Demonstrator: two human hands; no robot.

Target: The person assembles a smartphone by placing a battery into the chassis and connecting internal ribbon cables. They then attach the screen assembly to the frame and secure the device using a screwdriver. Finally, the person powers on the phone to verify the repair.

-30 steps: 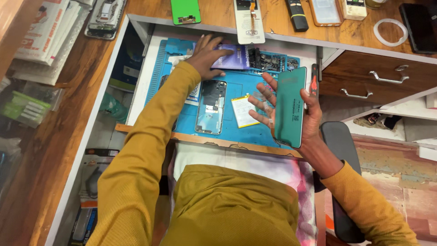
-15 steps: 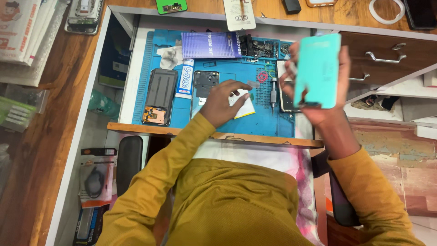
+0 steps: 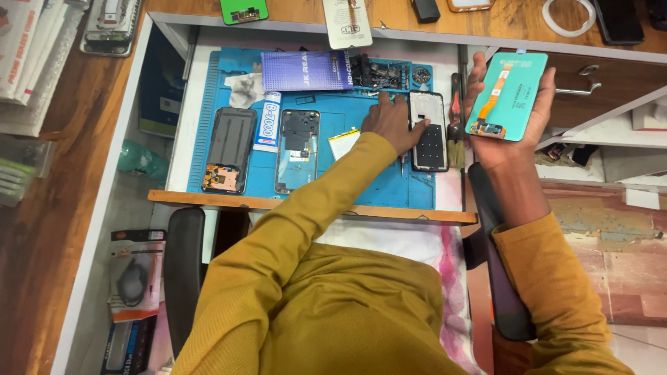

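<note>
The right hand, at the upper right of the frame, cradles a teal phone screen in its open palm with the fingers curled round its edges, well off the blue mat; held this loosely beyond the mat's edge, it could slip and crack. The left hand presses flat at mid-frame beside a phone frame (small parts lie just above), so a careless sweep could scatter them.

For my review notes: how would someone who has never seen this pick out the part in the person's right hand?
Look right of the blue work mat, above the drawer handle. There the right hand holds up a flat mint-green phone panel. Unlike the dark phone frames on the mat, it is off the table and carries an orange ribbon cable.
</note>
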